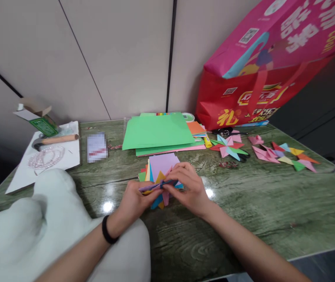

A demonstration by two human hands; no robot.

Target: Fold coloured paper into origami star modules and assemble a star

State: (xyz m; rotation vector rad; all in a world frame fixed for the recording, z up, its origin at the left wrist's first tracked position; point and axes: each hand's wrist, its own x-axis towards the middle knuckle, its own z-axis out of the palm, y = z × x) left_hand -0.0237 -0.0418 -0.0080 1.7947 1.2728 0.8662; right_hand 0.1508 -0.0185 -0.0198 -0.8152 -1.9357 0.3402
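White form (pixel 56 203) near hands (pixel 189 188) with paper (pixel 150 188)

You're prob. in a home, at a tabletop used as a craft spot — can't say which rm. The table (pixel 273 207) has a glossy green stone-look top, set vs. a plain pale panelled wall (pixel 120 58) w/ dark seams. Stacked green sheets (pixel 158 131), paper stars (pixel 229 147) and a glue stick (pixel 207 141) give you the craft side. Bead strands (pixel 45 157), big printed gift-type bags (pixel 244 94) etc. look like household stuff — no signage or lab/shop kit in view.
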